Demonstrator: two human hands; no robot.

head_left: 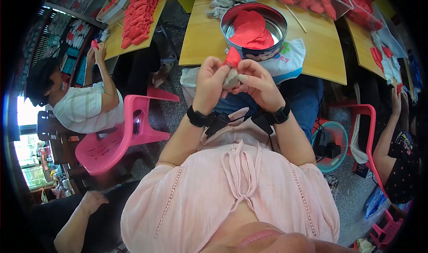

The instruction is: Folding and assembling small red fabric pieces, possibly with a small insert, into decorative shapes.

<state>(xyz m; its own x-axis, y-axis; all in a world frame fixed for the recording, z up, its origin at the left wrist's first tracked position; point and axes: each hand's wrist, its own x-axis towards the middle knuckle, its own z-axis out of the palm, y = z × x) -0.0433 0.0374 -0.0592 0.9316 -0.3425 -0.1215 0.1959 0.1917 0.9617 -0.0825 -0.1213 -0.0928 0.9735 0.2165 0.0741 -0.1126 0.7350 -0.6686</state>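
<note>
In front of my chest, both hands meet over one small soft piece: a red cloth tip above a greyish-beige lump. My left hand pinches it from the left, thumb and fingers closed at the red part. From the other side my right hand grips the same piece, its thumb along the beige part. The fingers hide much of it. Just beyond my hands, at the table's near edge, stands a round metal tin with several flat red cloth discs inside.
The tin rests on a white printed cloth on the wooden table. Behind it are greyish bundles, a thin stick and a clear bin of red pieces. Co-workers sit left and right; a pink chair stands left.
</note>
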